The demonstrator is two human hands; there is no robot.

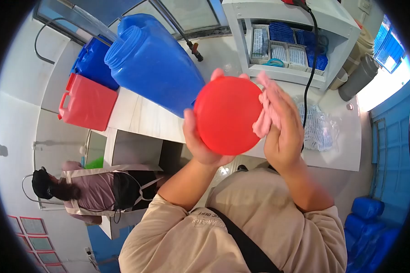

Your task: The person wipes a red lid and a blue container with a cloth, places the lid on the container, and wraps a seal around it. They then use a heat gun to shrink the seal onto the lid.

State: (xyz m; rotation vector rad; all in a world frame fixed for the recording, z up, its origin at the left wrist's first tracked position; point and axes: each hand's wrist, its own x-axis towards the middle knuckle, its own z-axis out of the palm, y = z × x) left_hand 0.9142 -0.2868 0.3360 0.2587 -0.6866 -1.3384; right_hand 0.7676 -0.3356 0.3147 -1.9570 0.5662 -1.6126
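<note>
- Shirt (255,193): dark capitals near the black strap (246,241) read "C DEPT"; a character just ahead of the "C" is unclear.
- Same shirt: a larger outlined word lies beside that line, too blurred to read with certainty.
- Framed sheets (33,226) on the wall: any print is too small to read.
- Packs (297,57) on the shelf: markings too small to read.

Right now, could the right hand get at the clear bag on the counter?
Probably, but not freely: the right hand holds a pink cloth, and in view the black cable runs between it and the clear bag.
</note>
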